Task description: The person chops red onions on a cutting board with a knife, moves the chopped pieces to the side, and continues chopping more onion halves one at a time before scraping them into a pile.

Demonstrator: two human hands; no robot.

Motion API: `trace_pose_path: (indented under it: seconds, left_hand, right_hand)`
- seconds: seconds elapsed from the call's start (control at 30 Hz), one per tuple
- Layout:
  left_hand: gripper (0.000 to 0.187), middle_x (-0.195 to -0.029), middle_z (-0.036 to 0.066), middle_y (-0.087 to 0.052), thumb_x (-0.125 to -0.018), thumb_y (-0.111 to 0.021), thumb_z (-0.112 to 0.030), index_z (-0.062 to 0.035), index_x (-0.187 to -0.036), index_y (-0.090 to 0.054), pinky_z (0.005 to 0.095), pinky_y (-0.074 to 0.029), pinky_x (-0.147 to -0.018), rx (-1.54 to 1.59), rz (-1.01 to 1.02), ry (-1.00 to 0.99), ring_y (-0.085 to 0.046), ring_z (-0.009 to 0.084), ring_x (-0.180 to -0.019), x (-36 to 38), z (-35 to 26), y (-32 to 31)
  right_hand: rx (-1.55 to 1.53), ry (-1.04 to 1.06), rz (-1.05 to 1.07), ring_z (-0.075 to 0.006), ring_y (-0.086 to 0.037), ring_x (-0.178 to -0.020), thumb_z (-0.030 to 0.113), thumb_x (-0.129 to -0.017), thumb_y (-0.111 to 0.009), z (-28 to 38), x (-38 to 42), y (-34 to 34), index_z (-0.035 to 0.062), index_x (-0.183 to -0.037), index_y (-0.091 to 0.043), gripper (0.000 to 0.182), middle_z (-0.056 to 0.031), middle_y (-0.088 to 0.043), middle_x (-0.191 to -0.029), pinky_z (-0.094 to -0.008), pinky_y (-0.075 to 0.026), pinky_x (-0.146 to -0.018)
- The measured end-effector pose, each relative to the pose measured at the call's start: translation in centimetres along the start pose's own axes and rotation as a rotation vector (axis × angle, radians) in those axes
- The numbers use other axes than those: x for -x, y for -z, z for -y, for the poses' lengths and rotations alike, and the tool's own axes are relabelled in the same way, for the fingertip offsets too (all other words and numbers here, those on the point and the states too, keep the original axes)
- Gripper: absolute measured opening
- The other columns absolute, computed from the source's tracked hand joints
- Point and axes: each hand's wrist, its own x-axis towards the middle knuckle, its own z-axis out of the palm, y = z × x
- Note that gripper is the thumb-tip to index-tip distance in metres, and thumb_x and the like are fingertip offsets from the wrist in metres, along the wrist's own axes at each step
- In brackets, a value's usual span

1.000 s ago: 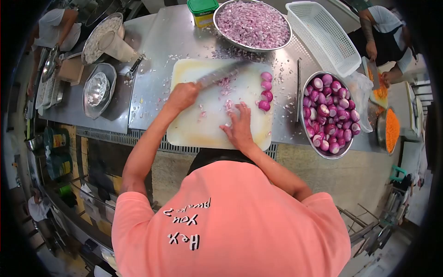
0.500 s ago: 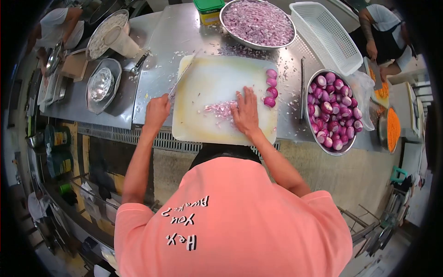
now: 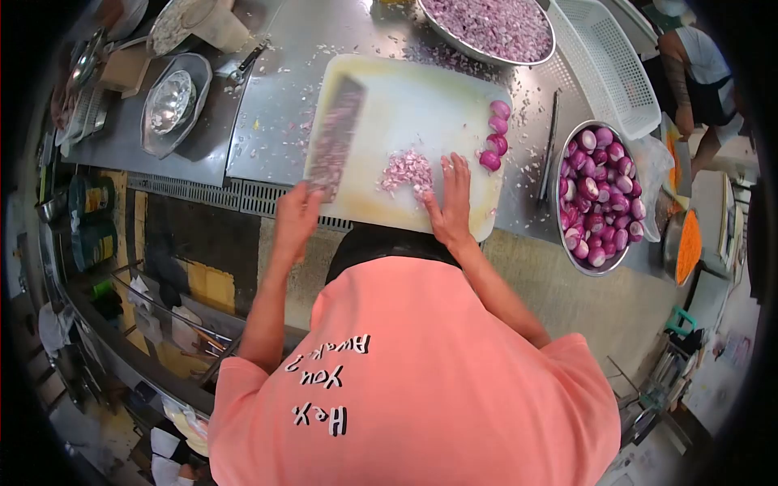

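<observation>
Person in a salmon-pink short-sleeved T-shirt (image 3: 421, 364), white hand-lettered words "Hey You" and a third unclear word printed across it, dark apron edge (image 3: 389, 243) at the front, bare forearms, no gloves on the hands

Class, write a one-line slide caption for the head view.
Left hand holds a cleaver flat over the cutting board while the right hand rests beside a pile of chopped onion.

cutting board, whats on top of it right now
On the cutting board: a small pile of chopped onion, four peeled onion halves, a cleaver laid flat, held by the left hand. The right hand covers part of the board.
</observation>
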Motion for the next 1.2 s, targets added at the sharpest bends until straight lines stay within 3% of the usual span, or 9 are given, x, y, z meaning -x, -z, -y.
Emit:
trace_pose_path:
  seconds: [0.07, 0.2, 0.4, 0.7, 0.93, 1.03, 1.1, 1.17, 1.2]
  left_hand:
    - [0.021, -0.058, 0.004, -0.052, -0.096, -0.058, -0.024, -0.0039, -0.102, -0.060, 0.0301, -0.042, -0.042, 0.519, 0.064, 0.449, -0.051, 0.0146, -0.046, 0.8, 1.8, 0.9]
    - [0.021, -0.059, -0.003, -0.045, -0.098, -0.056, -0.025, -0.0059, -0.107, -0.058, 0.0242, -0.040, -0.040, 0.704, 0.046, 0.469, -0.045, 0.0066, -0.046, 2.5, 1.7, -2.4]
    - [0.024, -0.059, -0.001, -0.047, -0.103, -0.045, -0.027, -0.0056, -0.092, -0.051, 0.0244, -0.042, -0.039, 0.765, 0.177, 0.421, -0.048, 0.0076, -0.044, 0.9, -6.6, -11.7]
    - [0.037, -0.059, 0.001, -0.051, -0.106, -0.038, -0.031, -0.0042, -0.083, -0.049, 0.0249, -0.041, -0.038, 0.770, 0.268, 0.063, -0.049, 0.0088, -0.042, -3.1, -13.8, -9.0]
    - [0.037, -0.055, 0.003, -0.052, -0.104, -0.042, -0.027, -0.0027, -0.077, -0.046, 0.0273, -0.041, -0.039, 0.606, 0.225, -0.128, -0.050, 0.0093, -0.042, -5.4, -18.7, -4.0]
    - [0.035, -0.057, 0.002, -0.051, -0.104, -0.043, -0.028, -0.0039, -0.079, -0.047, 0.0262, -0.040, -0.039, 0.698, 0.170, -0.026, -0.049, 0.0084, -0.042, -5.1, -18.6, -3.6]
    - [0.033, -0.058, 0.001, -0.051, -0.104, -0.044, -0.028, -0.0046, -0.080, -0.047, 0.0254, -0.040, -0.039, 0.750, 0.128, 0.039, -0.048, 0.0078, -0.042, -4.6, -17.6, -3.4]
    - [0.032, -0.059, 0.000, -0.049, -0.103, -0.045, -0.030, -0.0060, -0.083, -0.048, 0.0241, -0.040, -0.038, 0.824, 0.103, 0.138, -0.046, 0.0070, -0.042, -3.3, -15.0, -3.2]
    - [0.032, -0.059, 0.000, -0.049, -0.103, -0.045, -0.030, -0.0060, -0.083, -0.048, 0.0241, -0.040, -0.038, 0.823, 0.105, 0.139, -0.046, 0.0070, -0.042, -2.7, -13.4, -3.2]
  right_hand:
    - [0.047, -0.014, 0.007, -0.0456, -0.026, -0.139, 0.045, -0.096, -0.050, 0.3, -0.1, -0.5, -0.0012, -0.143, -0.036, 0.068, -0.0262, -0.030, -0.149, -0.0535, -0.018, -0.115]
    - [0.012, -0.071, 0.060, -0.0480, -0.020, -0.141, 0.047, -0.093, -0.056, 1.6, -0.9, -2.5, -0.0026, -0.146, -0.031, 0.077, -0.0282, -0.025, -0.151, -0.0573, -0.015, -0.115]
    - [-0.104, -0.051, 0.057, -0.0490, -0.022, -0.140, 0.044, -0.093, -0.056, 2.3, -2.2, -3.7, -0.0028, -0.147, -0.029, 0.076, -0.0278, -0.023, -0.152, -0.0576, -0.016, -0.114]
    - [-0.069, 0.142, -0.282, -0.0501, -0.026, -0.138, 0.023, -0.094, -0.059, 2.5, -11.2, 2.3, -0.0040, -0.146, -0.030, 0.066, -0.0314, -0.027, -0.149, -0.0542, -0.022, -0.114]
    - [0.004, 0.355, -0.650, -0.0493, -0.043, -0.122, 0.020, -0.096, -0.054, 1.9, -27.0, 10.1, -0.0152, -0.127, -0.046, 0.048, -0.0350, -0.047, -0.128, -0.0493, -0.033, -0.107]
    - [0.093, 0.427, -0.778, -0.0433, -0.056, -0.106, 0.026, -0.097, -0.052, -2.2, -33.3, 11.2, -0.0075, -0.118, -0.056, 0.040, -0.0285, -0.060, -0.114, -0.0458, -0.043, -0.095]
    - [0.044, 0.113, -0.544, -0.0425, -0.061, -0.092, 0.032, -0.096, -0.051, -3.4, -36.0, 13.8, -0.0030, -0.105, -0.062, 0.038, -0.0264, -0.064, -0.098, -0.0494, -0.045, -0.085]
    - [0.165, 0.231, -0.691, -0.0430, -0.061, -0.084, 0.035, -0.096, -0.049, -4.3, -39.4, 18.1, 0.0001, -0.096, -0.064, 0.038, -0.0250, -0.065, -0.088, -0.0523, -0.045, -0.076]
    - [0.052, 0.324, -0.733, -0.0312, -0.061, -0.082, 0.032, -0.100, -0.047, -1.3, -39.0, 19.9, 0.0003, -0.098, -0.066, 0.037, -0.0178, -0.066, -0.086, -0.0425, -0.045, -0.078]
